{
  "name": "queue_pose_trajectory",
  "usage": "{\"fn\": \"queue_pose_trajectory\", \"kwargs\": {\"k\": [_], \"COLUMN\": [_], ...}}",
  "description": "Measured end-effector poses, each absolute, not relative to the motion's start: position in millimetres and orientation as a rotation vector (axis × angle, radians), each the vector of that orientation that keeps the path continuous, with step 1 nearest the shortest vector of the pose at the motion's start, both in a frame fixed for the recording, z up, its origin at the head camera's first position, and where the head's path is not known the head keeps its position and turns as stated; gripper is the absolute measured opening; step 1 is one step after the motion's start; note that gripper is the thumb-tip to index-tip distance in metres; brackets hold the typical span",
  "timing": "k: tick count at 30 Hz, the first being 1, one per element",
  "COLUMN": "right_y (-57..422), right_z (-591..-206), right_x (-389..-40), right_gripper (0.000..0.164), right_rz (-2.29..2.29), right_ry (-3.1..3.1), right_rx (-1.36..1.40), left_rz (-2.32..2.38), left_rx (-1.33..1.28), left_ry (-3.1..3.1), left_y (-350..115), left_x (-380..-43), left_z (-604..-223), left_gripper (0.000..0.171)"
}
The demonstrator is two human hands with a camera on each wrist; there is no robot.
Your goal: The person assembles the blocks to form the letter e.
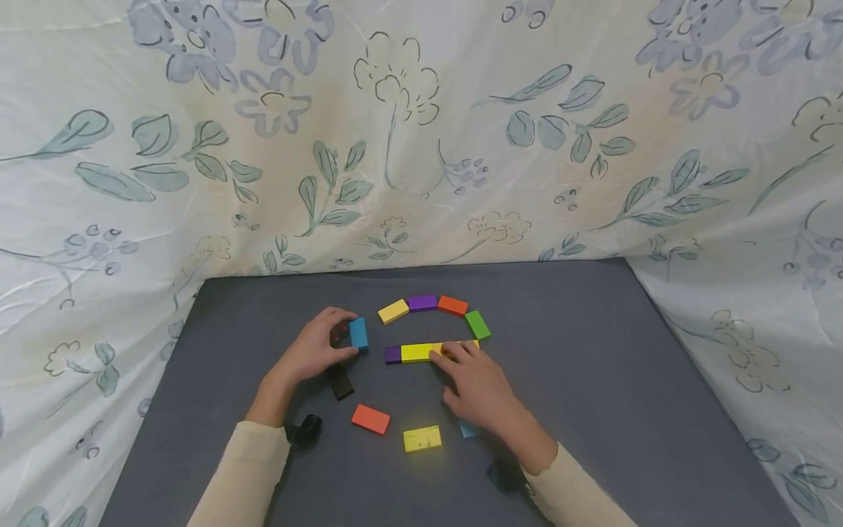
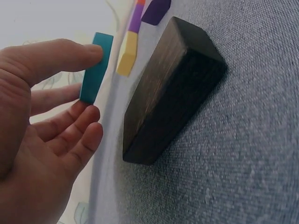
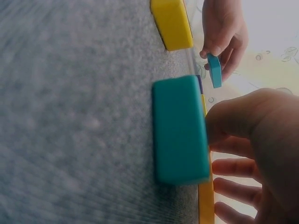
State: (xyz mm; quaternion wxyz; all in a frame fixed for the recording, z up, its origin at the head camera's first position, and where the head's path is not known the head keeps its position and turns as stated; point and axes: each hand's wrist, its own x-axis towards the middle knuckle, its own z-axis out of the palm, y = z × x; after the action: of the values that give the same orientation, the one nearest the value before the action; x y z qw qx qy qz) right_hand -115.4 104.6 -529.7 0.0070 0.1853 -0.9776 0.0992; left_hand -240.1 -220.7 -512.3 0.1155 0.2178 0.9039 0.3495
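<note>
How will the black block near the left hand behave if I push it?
The black block looks rigid, judging by its straight edges. Its flat sides make rolling unlikely. The visible grain suggests wood, so it's probably fairly light, though the woven grey cloth may drag on it.

Head view, ctr: R hand [image 1: 484, 388] hides pt of the yellow row [image 1: 416, 353] & most of a lower blue block [image 1: 468, 430]. L hand [image 1: 309, 350] covers the upper end of the black block [image 1: 341, 386]. Sleeves [image 1: 246, 468] run off the btm edge. Dark item [image 1: 504, 476], lower ctr: can't ID. L wrist view: purple block [image 2: 156, 10] cut by top edge. R wrist view: yellow block [image 3: 173, 25] cut at top, orange block [image 3: 206, 205] at btm; tabletop [image 3: 84, 116] weave blurry.
</note>
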Motion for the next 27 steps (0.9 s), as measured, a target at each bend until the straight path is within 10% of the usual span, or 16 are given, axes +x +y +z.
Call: {"fn": "queue_pose_trajectory", "kwargs": {"k": [27], "right_y": [106], "right_z": [-534], "right_x": [-115], "right_gripper": [0.063], "right_rz": [0.311], "right_ry": [-3.019], "right_rx": [0.601], "left_rz": [0.942], "left_rx": [0.674], "left_ry": [2.61], "left_y": [-198], "left_x": [-249], "left_z": [-521], "left_gripper": [0.058]}}
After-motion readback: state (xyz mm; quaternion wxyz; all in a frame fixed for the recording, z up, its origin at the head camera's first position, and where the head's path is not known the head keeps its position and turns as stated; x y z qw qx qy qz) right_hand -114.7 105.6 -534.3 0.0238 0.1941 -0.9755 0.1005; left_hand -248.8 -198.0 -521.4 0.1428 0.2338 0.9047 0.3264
